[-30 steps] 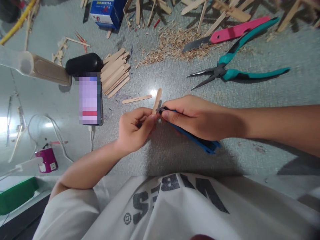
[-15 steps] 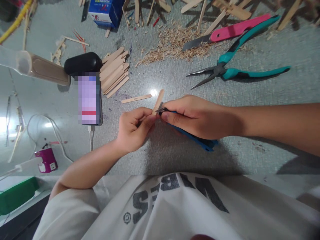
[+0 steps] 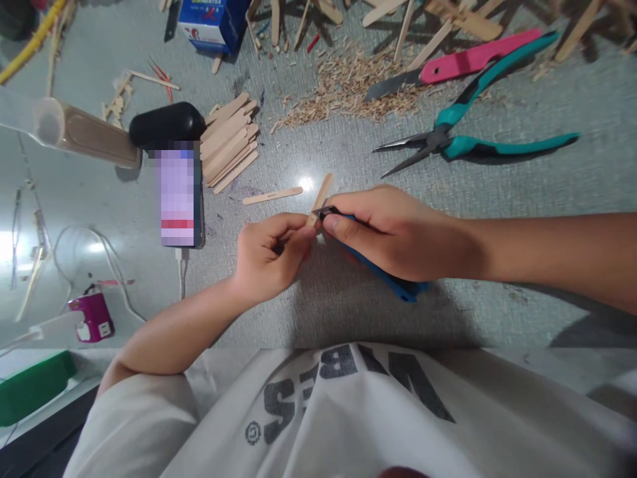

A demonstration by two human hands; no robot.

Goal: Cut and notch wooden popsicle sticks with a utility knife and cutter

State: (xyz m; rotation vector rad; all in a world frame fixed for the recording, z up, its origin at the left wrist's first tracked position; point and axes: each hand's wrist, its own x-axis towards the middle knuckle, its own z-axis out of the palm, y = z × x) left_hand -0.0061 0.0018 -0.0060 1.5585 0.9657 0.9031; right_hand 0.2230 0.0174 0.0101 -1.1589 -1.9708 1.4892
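Note:
My left hand (image 3: 273, 255) pinches the lower end of a flat wooden craft stick (image 3: 323, 189) that tilts up and away to the right. Wrapped in my right hand (image 3: 388, 232) is a blue utility knife (image 3: 393, 284); its dark blade end lies against the stick close to my left fingertips. Part of the knife's handle is hidden under the palm. Just beyond my left hand, a second craft stick (image 3: 273, 196) lies flat on the table. A stack of craft sticks (image 3: 231, 143) lies farther off to the left.
Teal-handled long-nose pliers (image 3: 438, 138) lie spread at the right, near a pink-handled blade (image 3: 462, 65) and wood shavings (image 3: 348, 83). To the left are a phone (image 3: 176, 196), a black case (image 3: 166, 125) and a bottle (image 3: 94, 133). A blue box (image 3: 209, 26) stands at the back.
The knife tip and the held stick have shifted slightly to the right and away from me, and the stick has turned a little. Both hands keep their grip.

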